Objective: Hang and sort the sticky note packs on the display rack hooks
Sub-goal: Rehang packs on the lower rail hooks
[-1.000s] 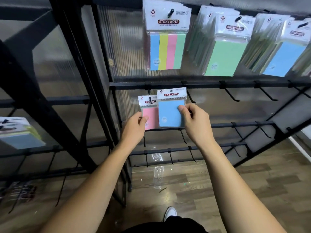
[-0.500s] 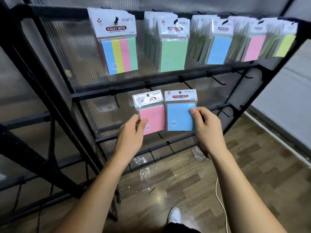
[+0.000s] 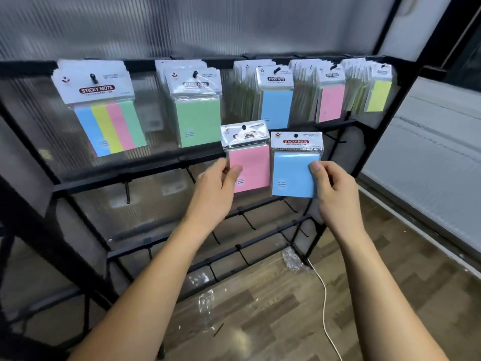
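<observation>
Two bare forearms reaching up and forward from the lower edge over a wood-plank floor [image 3: 299, 308], scraps of clear wrapping [image 3: 205, 303] and a thin white cord [image 3: 324, 303] lying on it. Left hand [image 3: 213, 194] pinching the pink pack [image 3: 251, 166] at its lower left edge, thumb on the front face, fingers curled behind. Right hand [image 3: 335, 188] clamped the same way on the right edge of the blue pack [image 3: 292, 173], thumb on the front. Both packs held upright and side by side, nearly touching, in front of the black display rack [image 3: 135, 175] at about the level of its second bar, each headed "STICKY NOTE" (print on the pink one blurred). Bare black hooks [image 3: 127, 191] jutting from the lower bars. Farther back, along the top bar, five hooks carrying packs, left to right: a four-colour striped pack [image 3: 109, 126], a green stack [image 3: 197, 123], a blue stack [image 3: 276, 108], a pink stack [image 3: 330, 102] and a yellow stack [image 3: 378, 96]. Ribbed translucent panel [image 3: 208, 27] behind the rack.
</observation>
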`<control>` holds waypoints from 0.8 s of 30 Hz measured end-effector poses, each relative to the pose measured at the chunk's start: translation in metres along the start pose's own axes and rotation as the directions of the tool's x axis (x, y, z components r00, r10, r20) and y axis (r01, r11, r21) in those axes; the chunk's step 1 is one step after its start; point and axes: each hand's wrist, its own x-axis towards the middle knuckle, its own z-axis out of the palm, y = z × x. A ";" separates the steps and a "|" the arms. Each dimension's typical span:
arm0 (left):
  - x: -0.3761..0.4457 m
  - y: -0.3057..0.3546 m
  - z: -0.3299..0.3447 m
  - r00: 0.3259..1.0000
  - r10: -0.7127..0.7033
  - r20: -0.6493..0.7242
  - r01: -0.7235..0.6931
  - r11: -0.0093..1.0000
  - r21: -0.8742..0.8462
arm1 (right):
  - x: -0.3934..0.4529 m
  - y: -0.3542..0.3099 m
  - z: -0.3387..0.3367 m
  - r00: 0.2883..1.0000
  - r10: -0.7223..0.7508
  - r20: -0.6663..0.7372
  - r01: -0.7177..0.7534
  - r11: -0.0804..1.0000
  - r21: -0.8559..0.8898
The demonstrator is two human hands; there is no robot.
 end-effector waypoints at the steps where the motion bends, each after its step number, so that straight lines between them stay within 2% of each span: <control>1: 0.006 0.004 0.005 1.000 0.003 -0.016 -0.003 1.000 0.006 | 0.010 0.002 -0.003 1.000 -0.011 0.010 0.011 1.000 0.013; 13: 0.043 0.048 0.048 0.966 -0.040 -0.256 0.072 0.990 0.118 | 0.146 -0.006 -0.015 0.964 -0.234 0.126 0.202 0.953 0.226; 19: 0.037 0.052 0.055 0.917 -0.097 -0.386 0.153 0.981 0.118 | 0.177 -0.006 0.000 0.920 -0.307 0.244 0.232 0.927 0.293; 24: 0.027 0.052 0.063 0.869 -0.149 -0.473 0.227 0.967 0.113 | 0.187 -0.003 0.011 0.898 -0.299 0.322 0.191 0.925 0.328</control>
